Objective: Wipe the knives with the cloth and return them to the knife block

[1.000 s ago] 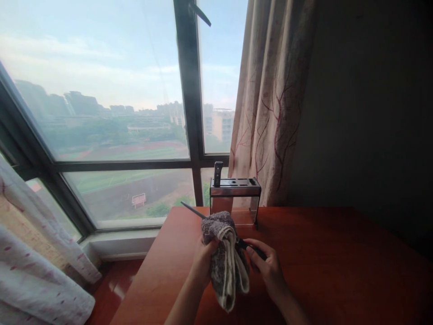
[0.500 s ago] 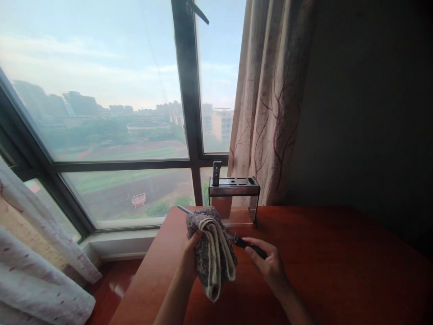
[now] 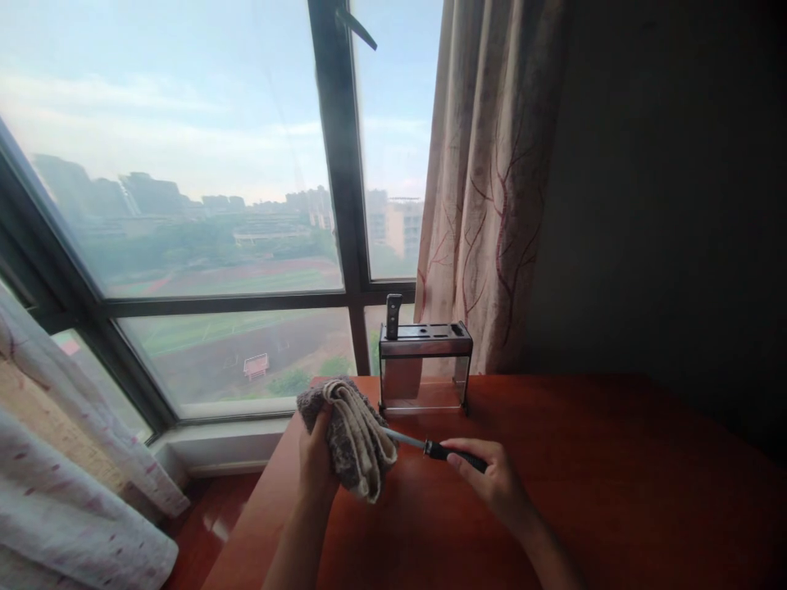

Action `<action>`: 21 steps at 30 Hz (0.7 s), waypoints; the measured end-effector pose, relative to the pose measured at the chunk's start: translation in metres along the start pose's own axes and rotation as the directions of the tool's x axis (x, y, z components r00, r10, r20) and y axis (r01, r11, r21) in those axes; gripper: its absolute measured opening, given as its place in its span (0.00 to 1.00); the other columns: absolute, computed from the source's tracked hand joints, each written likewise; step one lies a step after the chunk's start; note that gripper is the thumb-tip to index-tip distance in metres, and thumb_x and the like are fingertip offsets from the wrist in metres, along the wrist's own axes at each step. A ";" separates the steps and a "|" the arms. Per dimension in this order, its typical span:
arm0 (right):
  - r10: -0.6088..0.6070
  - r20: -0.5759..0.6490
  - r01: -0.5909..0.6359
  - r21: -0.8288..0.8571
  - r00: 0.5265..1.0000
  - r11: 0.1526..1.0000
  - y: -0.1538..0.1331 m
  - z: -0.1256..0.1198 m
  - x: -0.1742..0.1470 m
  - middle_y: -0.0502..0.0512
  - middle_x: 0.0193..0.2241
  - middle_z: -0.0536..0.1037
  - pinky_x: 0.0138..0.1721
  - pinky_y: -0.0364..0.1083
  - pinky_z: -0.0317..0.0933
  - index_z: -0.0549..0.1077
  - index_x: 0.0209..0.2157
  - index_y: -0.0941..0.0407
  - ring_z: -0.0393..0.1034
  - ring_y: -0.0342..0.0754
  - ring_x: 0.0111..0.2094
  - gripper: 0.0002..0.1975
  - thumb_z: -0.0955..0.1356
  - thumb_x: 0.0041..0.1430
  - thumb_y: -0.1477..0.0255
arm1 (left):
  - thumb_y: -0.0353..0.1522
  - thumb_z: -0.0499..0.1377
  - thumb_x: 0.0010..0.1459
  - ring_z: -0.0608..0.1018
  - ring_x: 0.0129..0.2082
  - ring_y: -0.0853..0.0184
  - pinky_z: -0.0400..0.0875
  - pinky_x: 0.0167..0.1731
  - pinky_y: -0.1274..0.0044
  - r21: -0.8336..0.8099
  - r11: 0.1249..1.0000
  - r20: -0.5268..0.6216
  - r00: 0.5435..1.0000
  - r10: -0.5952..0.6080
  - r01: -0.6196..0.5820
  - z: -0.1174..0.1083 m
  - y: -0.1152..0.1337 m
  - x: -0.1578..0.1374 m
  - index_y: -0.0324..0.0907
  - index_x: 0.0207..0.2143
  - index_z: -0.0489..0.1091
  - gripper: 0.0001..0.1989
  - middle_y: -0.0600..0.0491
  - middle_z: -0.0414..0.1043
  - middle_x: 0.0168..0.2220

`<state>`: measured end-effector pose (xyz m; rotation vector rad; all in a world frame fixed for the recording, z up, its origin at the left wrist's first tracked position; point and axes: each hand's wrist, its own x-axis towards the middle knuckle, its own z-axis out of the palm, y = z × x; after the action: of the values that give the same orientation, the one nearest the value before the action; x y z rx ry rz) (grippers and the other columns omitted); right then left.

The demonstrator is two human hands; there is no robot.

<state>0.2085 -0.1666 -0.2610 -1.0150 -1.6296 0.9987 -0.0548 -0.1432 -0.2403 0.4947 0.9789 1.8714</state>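
Observation:
My left hand (image 3: 316, 460) is closed around a folded grey-brown towel (image 3: 355, 447) with pale edges, held above the table. My right hand (image 3: 495, 477) grips the black handle of a honing steel (image 3: 407, 438), thumb along its near side. The steel's thin metal rod runs leftward from a small guard into the towel, which hides its far end. Just beyond both hands stands a knife block (image 3: 424, 347) with a slotted top and clear sides. One knife (image 3: 393, 315) stands upright in its left end, handle up.
The reddish-brown wooden table (image 3: 590, 459) extends to the right, and its left edge runs beside my left arm. Behind it are a large window (image 3: 227, 301) and a patterned curtain (image 3: 485, 188). Another curtain (image 3: 79, 492) hangs at the lower left.
The towel and my left hand have slid left along the rod, away from the handle. More of the rod near the guard shows, and its tip is now hidden. My right hand has barely moved.

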 end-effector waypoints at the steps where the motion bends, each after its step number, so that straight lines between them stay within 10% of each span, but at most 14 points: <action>1: -0.006 -0.018 0.006 -0.012 1.000 1.000 0.001 -0.003 0.000 0.58 0.39 0.82 0.44 0.49 0.66 0.80 0.38 0.54 0.75 0.56 0.42 0.13 0.69 0.56 0.61 | 0.39 0.67 0.46 0.79 0.26 0.62 0.75 0.29 0.74 0.037 0.999 0.007 1.000 0.023 -0.023 0.001 -0.001 -0.001 0.39 0.40 0.71 0.20 0.54 0.76 0.27; 12: -0.147 0.019 0.148 -0.155 0.989 0.977 0.002 -0.037 0.006 0.53 0.30 0.77 0.34 0.44 0.63 0.79 0.41 0.53 0.72 0.48 0.31 0.13 0.70 0.55 0.63 | 0.34 0.68 0.41 0.75 0.23 0.65 0.69 0.22 0.79 0.327 0.926 0.147 0.978 0.147 -0.189 0.002 0.019 -0.010 0.38 0.28 0.74 0.11 0.55 0.75 0.23; 21: 0.231 -0.054 -0.229 0.029 0.972 0.973 0.013 -0.054 0.000 0.43 0.12 0.59 0.15 0.40 0.43 0.75 0.29 0.58 0.52 0.39 0.12 0.25 0.61 0.60 0.51 | 0.35 0.68 0.40 0.77 0.20 0.61 0.72 0.21 0.75 0.242 0.970 0.272 0.959 -0.073 0.005 0.000 0.011 -0.019 0.37 0.30 0.74 0.13 0.50 0.76 0.22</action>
<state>0.2629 -0.1537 -0.2609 -1.2263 -1.4741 1.1281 -0.0516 -0.1623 -0.2303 0.8535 1.0171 1.6005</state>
